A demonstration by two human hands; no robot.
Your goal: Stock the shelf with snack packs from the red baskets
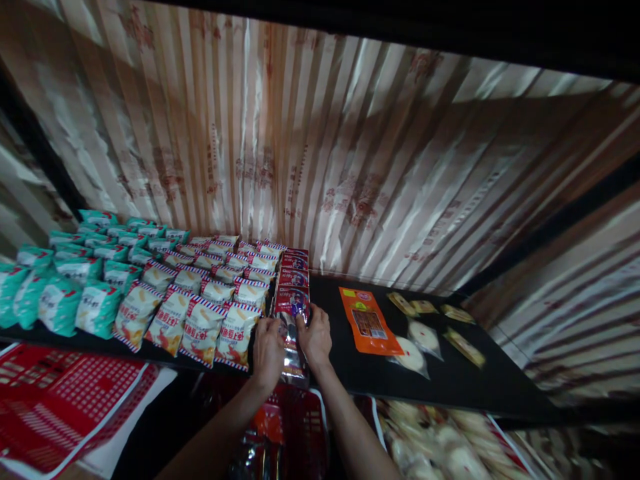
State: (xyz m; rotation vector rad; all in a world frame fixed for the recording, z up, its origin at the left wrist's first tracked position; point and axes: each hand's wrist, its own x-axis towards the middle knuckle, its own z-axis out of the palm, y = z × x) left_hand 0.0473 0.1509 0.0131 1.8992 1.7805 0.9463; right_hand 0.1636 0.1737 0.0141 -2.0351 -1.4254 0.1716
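Observation:
A row of dark red and purple snack packets (295, 261) runs from the back of the black shelf to its front edge. At the front of that row, my left hand (269, 353) presses against the left side of the nearest shiny packet (294, 357), its fingers curled in. On the packet's right side is my right hand (315, 337), thumb over the top and fingers bent along the edge. The packet lies between both hands. White snack bags with striped edges (237, 333) stand in rows just left of my left hand.
Teal snack bags (97, 308) fill the shelf's left end. An orange packet (369, 321), round white packaged items (411, 355) and small yellowish packets (464, 347) lie to the right. Red baskets (95, 393) sit below. Corrugated sheeting (310, 133) closes the back.

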